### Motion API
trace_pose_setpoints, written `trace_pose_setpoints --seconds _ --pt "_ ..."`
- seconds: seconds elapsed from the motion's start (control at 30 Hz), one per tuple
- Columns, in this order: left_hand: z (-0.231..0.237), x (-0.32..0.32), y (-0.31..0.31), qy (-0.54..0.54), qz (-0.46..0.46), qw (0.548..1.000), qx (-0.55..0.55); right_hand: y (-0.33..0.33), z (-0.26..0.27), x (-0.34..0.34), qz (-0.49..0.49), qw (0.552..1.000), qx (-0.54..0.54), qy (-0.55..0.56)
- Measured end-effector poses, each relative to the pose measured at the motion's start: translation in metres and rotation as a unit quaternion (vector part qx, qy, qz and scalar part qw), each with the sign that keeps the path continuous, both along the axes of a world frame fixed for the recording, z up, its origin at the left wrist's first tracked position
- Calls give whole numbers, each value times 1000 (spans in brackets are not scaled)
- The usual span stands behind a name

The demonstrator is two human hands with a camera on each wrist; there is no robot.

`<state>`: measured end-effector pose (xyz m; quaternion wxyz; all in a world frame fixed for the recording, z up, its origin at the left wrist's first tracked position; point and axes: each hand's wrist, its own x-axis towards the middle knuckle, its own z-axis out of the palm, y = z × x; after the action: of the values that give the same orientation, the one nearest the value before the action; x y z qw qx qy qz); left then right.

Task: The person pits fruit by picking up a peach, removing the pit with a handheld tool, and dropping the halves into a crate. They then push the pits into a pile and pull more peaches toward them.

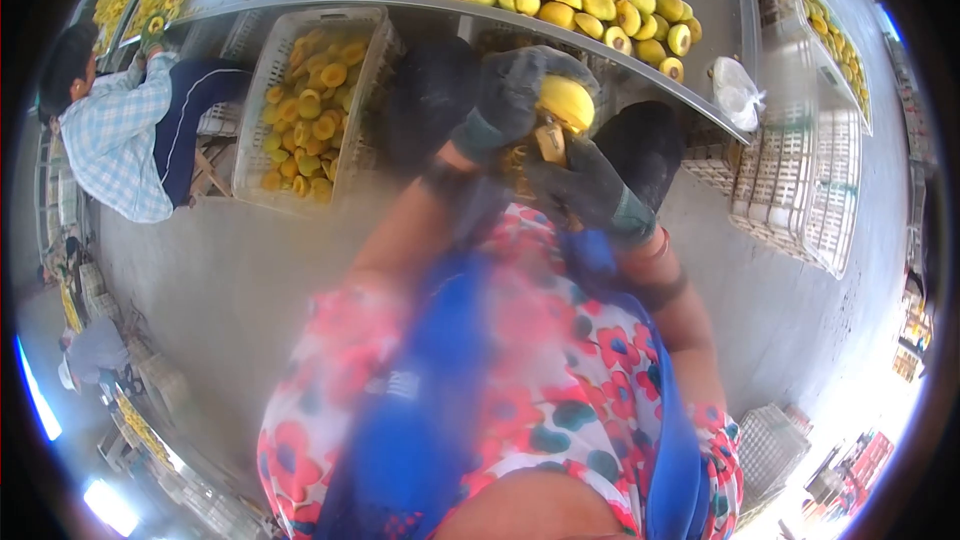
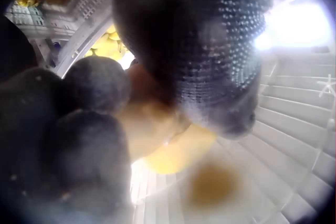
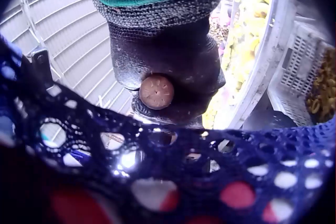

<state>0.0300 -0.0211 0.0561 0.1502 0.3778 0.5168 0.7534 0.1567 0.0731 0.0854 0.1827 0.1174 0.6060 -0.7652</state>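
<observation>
Both hands wear dark gloves and meet above the lap. My left hand [image 1: 510,90] holds a yellow peach-like fruit [image 1: 567,103], its fingers bent around the far side. Right below the fruit, my right hand [image 1: 590,188] grips a tool; the round brown end of its handle [image 3: 156,91] sticks out of the fist in the right wrist view. A tan piece [image 1: 549,142] shows between the hands, against the fruit. In the left wrist view, gloved fingers [image 2: 92,145] frame the blurred yellow fruit [image 2: 181,150]. The tool's working end is hidden.
Halved fruits [image 1: 590,5] are heaped on the metal table [image 1: 700,90] ahead. A crate [image 1: 245,155] of halves stands at the left, beside a seated person [image 1: 120,145]. White crates [image 1: 800,185] are stacked at the right, near a plastic bag [image 1: 735,92].
</observation>
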Motion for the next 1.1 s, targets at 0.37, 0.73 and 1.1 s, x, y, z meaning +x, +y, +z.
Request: trace_pose_setpoints --seconds 0.37,0.73,1.1 --pt "-14 -8 -9 -73 -43 996 34 -5 -4 -11 -4 993 -103 -58" --pt "-3 -77 -103 63 434 863 -249 -6 -46 -23 16 971 84 224" --pt "-52 -201 -109 350 353 773 -395 21 -58 -30 -125 990 18 67"
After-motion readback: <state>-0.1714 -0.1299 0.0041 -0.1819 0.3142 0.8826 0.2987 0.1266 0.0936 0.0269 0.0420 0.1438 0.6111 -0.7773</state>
